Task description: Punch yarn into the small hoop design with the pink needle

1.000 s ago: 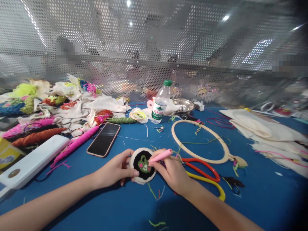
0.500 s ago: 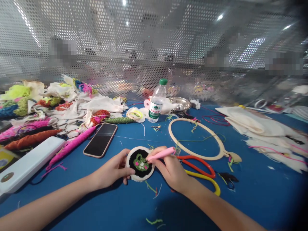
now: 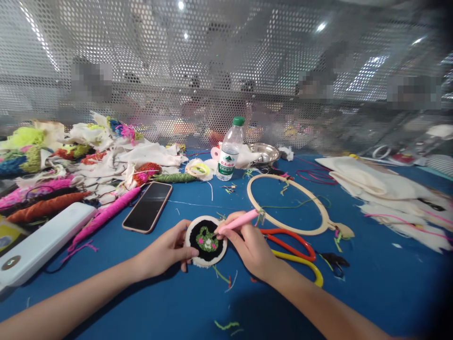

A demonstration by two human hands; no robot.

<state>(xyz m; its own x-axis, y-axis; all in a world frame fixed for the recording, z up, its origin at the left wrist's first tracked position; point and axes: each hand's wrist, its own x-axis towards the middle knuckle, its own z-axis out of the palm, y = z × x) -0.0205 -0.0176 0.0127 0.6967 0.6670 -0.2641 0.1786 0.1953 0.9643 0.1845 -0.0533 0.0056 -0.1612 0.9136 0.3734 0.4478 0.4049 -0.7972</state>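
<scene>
Toward the near edge of the tabletop, the left hand has its grip clamped on a round patch, the right hand its grip closed round a pink tool angled down to the patch, with a wooden hoop beyond and a bottle upright toward the far edge.

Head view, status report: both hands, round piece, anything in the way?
Left hand holds round embroidered piece by its edge. Pink tool in right hand, tip at green motif. Red handle and yellow handle beside right hand.
</scene>
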